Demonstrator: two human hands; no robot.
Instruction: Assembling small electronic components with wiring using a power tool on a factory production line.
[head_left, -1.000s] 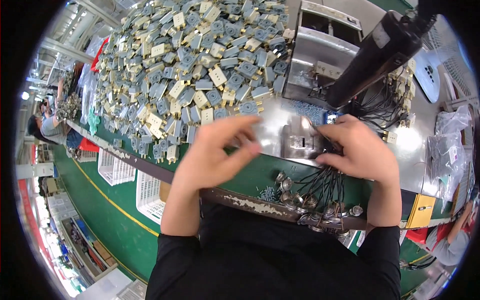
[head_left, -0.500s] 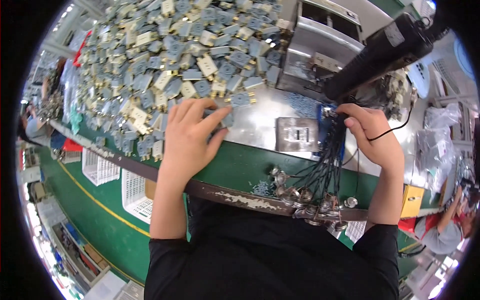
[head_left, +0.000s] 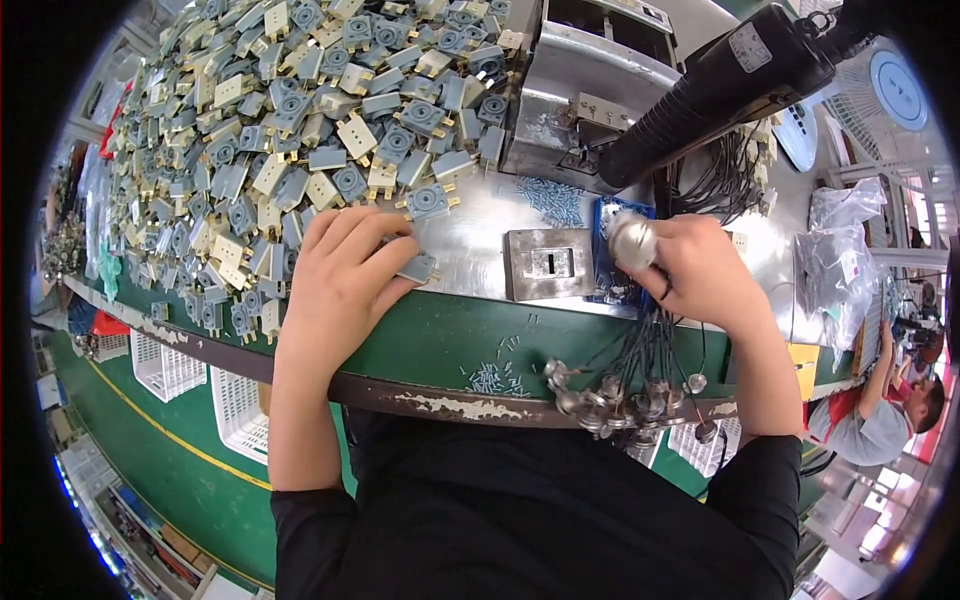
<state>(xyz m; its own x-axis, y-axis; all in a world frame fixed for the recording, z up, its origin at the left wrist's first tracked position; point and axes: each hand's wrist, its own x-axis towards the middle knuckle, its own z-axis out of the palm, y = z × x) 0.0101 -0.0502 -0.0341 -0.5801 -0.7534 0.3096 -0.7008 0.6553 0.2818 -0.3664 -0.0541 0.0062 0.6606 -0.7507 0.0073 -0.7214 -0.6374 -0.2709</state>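
Observation:
My left hand point(head_left: 338, 278) is closed on a small grey plastic block point(head_left: 418, 267), pinched between thumb and fingers beside a large heap of such grey and cream blocks point(head_left: 330, 120). My right hand point(head_left: 700, 268) grips a round metal cap on a black wire point(head_left: 633, 243), slightly blurred, above a blue tray point(head_left: 604, 280). Between the hands sits a square metal fixture point(head_left: 522, 268) with a slot in its middle. Below the right hand, more black wires point(head_left: 640, 345) hang in a bundle, their metal caps point(head_left: 600, 405) lying at the bench edge.
A black electric screwdriver point(head_left: 700, 95) slants over the bench beside a metal box point(head_left: 545, 120). Small screws lie in one pile point(head_left: 552, 200) behind the fixture and another point(head_left: 495, 378) near the edge. Clear plastic bags point(head_left: 840, 255) and a seated person point(head_left: 875, 425) are at right.
My right hand has drawn a round metal cap up from the wire bundle and now holds it over the blue tray. The left hand still holds its block. The whole view has shifted slightly.

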